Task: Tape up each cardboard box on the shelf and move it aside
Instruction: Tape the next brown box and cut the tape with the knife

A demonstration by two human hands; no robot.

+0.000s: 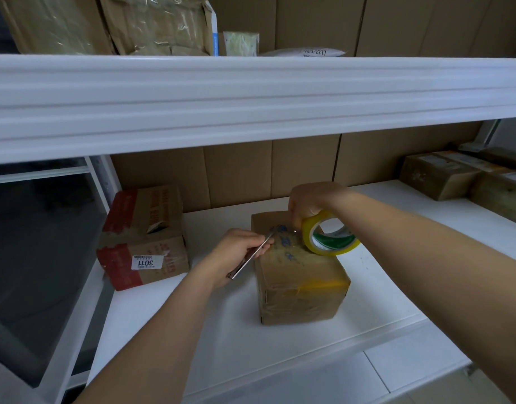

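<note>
Two hands are at work over the box (302, 282) in the middle of the shelf (216, 339): a thin blade (252, 256) is gripped in the left hand (236, 255), its tip at the box top, and a tape roll (328, 233), resting on that top, is held by the right hand (312, 204). A red-taped box (143, 237) is set apart at left

The right hand (309, 204) hides its fingers and the box's (300, 275) far edge.
</note>
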